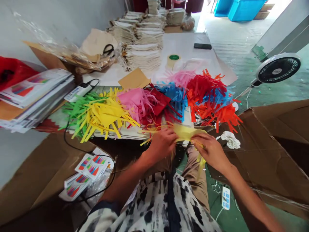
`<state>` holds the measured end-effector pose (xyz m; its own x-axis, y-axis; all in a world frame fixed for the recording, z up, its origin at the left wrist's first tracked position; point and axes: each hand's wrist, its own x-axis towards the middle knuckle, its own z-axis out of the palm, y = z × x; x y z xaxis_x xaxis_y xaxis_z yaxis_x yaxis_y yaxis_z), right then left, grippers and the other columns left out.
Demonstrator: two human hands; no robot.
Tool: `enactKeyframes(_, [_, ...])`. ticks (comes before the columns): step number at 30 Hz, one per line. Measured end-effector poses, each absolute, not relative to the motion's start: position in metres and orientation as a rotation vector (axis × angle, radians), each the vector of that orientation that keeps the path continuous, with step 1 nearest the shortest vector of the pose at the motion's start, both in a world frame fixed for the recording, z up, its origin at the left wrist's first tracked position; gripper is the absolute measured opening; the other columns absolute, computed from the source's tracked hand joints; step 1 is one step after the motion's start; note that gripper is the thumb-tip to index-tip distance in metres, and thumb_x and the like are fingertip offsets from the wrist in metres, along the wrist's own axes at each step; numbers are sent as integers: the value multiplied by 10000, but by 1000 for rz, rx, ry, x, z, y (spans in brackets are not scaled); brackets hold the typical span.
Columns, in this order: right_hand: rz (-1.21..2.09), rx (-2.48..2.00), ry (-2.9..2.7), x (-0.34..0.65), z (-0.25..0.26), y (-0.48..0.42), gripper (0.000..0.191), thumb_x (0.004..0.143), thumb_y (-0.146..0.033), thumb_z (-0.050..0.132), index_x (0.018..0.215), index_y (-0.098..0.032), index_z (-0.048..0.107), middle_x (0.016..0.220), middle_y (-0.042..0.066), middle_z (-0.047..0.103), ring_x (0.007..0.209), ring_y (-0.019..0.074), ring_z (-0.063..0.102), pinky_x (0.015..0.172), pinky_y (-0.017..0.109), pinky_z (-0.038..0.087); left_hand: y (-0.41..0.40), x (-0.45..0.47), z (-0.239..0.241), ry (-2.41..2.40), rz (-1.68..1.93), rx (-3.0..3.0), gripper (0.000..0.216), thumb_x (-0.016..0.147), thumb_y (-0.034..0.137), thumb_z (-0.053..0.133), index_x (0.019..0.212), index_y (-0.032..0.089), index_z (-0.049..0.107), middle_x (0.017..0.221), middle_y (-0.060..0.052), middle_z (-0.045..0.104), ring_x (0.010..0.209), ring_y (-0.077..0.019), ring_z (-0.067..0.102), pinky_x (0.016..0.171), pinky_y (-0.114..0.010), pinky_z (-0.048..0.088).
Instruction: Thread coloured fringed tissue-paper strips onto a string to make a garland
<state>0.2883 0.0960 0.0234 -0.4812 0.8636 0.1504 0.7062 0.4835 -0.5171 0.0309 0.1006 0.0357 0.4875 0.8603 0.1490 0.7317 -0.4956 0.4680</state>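
Observation:
Between my two hands a pale yellow fringed strip is stretched at the table's front edge, above my lap. My left hand is closed on its left end, where thin tassels stick out leftward. At the other end my right hand pinches the strip, and loose yellow pieces hang below it. Just beyond lie fringed bundles: green, yellow, pink, dark red, blue, red and orange-red. The fingertips are partly hidden by the strip.
Stacked cream cloth bundles stand behind, near a tape roll, a black phone and scissors. Printed sheets are piled left. A fan and cardboard boxes flank the right; a cable hangs at left.

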Motion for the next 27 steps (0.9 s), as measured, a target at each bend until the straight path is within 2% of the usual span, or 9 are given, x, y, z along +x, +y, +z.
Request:
enactKeyframes(2, [583, -1407, -2271, 288, 25, 102, 349, 1076, -428, 496, 985, -224, 765, 1098, 84, 785, 982, 242, 715, 854, 370, 501, 108, 25, 41, 1391, 547, 2276, 153, 954, 196, 672, 1071, 201, 771, 1104, -60, 790, 1092, -239, 707, 966, -364, 516])
enactKeyframes(4, [524, -1556, -2202, 285, 26, 104, 326, 1064, -433, 512, 1005, -230, 760, 1076, 76, 796, 950, 250, 727, 807, 354, 471, 116, 25, 43, 1476, 539, 2198, 132, 976, 260, 665, 1034, 202, 768, 1065, -57, 799, 1035, -234, 729, 913, -348, 514])
enactKeyframes(7, [377, -1769, -2155, 278, 25, 105, 309, 1049, -448, 522, 1069, -220, 730, 979, 75, 800, 900, 271, 732, 767, 351, 412, 125, 31, 43, 1637, 431, 2186, 159, 980, 308, 652, 1016, 208, 770, 1017, -70, 807, 981, -251, 746, 817, -338, 499])
enactKeyframes(10, [290, -1873, -2165, 271, 25, 104, 347, 1058, -479, 487, 1027, -209, 703, 878, 83, 773, 843, 274, 712, 726, 344, 355, 128, 41, 42, 1740, 325, 2223, 201, 994, 342, 618, 1023, 204, 760, 1008, -86, 809, 958, -264, 752, 773, -340, 484])
enactKeyframes(13, [220, -1894, -2166, 267, 27, 104, 364, 1070, -466, 447, 991, -211, 694, 880, 91, 768, 831, 265, 686, 714, 343, 313, 129, 47, 44, 1787, 237, 2252, 247, 1009, 391, 592, 991, 195, 742, 999, -100, 803, 937, -268, 749, 756, -345, 478])
enactKeyframes(18, [125, -1876, -2132, 265, 23, 103, 319, 1034, -465, 514, 914, -220, 679, 920, 88, 761, 874, 269, 653, 731, 357, 306, 131, 48, 45, 1798, 171, 2263, 223, 986, 395, 622, 987, 198, 728, 992, -95, 794, 935, -257, 740, 748, -335, 467])
enactKeyframes(23, [140, -1946, -2133, 267, 22, 112, 379, 1050, -486, 485, 903, -210, 699, 843, 108, 751, 828, 273, 665, 706, 359, 306, 131, 46, 43, 1786, 196, 2282, 217, 993, 380, 616, 980, 191, 723, 980, -93, 787, 927, -265, 738, 735, -341, 460])
enactKeyframes(27, [225, -2091, -2218, 268, 31, 123, 381, 1047, -502, 517, 859, -209, 674, 805, 106, 747, 786, 270, 680, 654, 345, 258, 130, 46, 40, 1795, 208, 2298, 199, 1006, 350, 596, 982, 197, 721, 976, -83, 783, 927, -256, 732, 729, -340, 456])
